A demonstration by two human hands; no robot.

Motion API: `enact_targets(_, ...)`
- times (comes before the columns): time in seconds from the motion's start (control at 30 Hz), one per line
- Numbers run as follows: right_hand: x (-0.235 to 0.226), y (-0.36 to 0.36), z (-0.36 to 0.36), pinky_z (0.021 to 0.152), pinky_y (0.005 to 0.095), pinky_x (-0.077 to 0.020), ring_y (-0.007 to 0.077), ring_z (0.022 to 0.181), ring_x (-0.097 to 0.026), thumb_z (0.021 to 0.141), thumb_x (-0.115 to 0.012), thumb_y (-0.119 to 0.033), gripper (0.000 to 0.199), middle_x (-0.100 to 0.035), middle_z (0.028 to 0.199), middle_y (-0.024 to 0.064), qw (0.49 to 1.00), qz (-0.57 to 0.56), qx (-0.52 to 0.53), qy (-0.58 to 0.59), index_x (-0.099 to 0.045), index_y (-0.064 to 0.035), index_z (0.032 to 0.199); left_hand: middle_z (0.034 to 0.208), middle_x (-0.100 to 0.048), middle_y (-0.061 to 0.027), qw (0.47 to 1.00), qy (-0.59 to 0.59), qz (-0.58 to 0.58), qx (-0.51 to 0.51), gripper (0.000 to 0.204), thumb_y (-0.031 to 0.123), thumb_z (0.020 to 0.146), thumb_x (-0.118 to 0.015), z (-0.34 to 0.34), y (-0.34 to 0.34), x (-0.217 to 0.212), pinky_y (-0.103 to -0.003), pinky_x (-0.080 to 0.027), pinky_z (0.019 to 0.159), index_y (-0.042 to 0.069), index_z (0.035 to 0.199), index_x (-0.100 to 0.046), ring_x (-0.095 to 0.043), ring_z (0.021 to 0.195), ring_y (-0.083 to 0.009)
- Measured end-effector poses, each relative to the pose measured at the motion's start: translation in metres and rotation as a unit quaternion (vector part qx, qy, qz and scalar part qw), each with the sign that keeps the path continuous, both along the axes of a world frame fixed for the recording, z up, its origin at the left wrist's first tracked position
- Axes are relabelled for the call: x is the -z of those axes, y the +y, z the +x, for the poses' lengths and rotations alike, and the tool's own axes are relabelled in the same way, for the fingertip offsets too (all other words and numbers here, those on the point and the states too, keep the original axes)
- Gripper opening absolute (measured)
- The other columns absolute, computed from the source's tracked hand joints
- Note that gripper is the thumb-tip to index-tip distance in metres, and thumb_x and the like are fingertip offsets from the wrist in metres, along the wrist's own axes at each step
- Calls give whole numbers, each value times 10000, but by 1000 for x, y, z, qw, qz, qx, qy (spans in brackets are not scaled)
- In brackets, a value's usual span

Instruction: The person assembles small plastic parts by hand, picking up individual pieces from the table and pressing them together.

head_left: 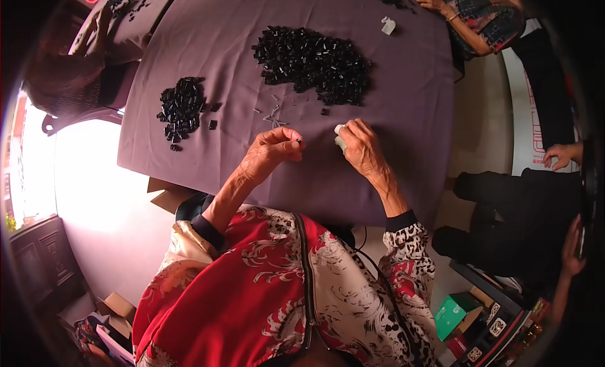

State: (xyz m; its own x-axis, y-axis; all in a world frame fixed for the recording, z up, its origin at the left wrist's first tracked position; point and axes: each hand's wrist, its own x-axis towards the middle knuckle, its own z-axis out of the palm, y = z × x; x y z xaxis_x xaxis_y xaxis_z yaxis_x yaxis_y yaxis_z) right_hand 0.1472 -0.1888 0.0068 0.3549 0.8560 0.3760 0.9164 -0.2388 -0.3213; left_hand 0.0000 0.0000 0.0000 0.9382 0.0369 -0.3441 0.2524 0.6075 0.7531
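Note:
My left hand (268, 156) is closed in a pinch near the front of the cloth-covered table. A tiny dark piece (299, 140) shows at its fingertips, too small to name. My right hand (362, 149) is wrapped round a small whitish object (340, 139), mostly hidden by the fingers. Between and beyond the hands lies a scatter of thin grey pins (275, 120). A large heap of small black plastic pieces (315, 64) spreads farther off, and a smaller heap of black pieces (181, 108) sits to the left. One black piece (324, 111) lies alone beyond my right hand.
A purple-grey cloth (403, 115) covers the table. A white object (388, 26) lies at the far right, near another person's hand (430, 0). More people sit or stand at both sides. An open green box (455, 316) is at lower right.

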Motion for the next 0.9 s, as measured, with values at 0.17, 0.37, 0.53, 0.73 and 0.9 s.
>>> enact_targets(0.17,-3,6,-6,649,355,-453,263,704,-515,729,-589,-13,62,-498,722,106,999,-31,-1,-27,-532,-19,753,877,-600,-39,999,5,20,-25,91,103,858,-596,-2,-3,-10,-283,-482,755,49,930,-587,-578,798,-138)
enact_targets(0.37,-5,8,2,651,322,-481,284,703,-598,725,-510,26,148,-604,827,143,979,53,62,188,-571,12,859,882,-600,-39,998,12,38,-40,96,93,852,-600,4,-4,-16,-273,-479,749,43,933,-586,-577,787,-133)
enact_targets(0.53,-29,23,-19,742,270,-495,137,766,-615,859,-496,-95,182,-639,913,50,818,203,56,535,-612,-13,973,864,-607,-37,996,-3,62,-57,94,81,843,-601,8,-11,-26,-262,-473,733,38,926,-595,-579,757,-122)
enact_targets(0.73,-33,38,-28,716,230,-452,88,772,-565,866,-527,-94,157,-638,881,24,828,215,63,514,-614,-21,974,819,-613,-21,990,-16,118,-74,115,80,829,-612,14,-18,-39,-247,-456,730,29,932,-609,-572,747,-99)
enact_targets(0.9,-33,42,-34,684,209,-429,54,758,-530,864,-538,-86,136,-639,855,4,813,237,60,528,-614,-23,957,823,-616,-19,987,-18,127,-95,124,79,828,-612,15,-21,-41,-240,-446,738,25,940,-609,-570,750,-93)
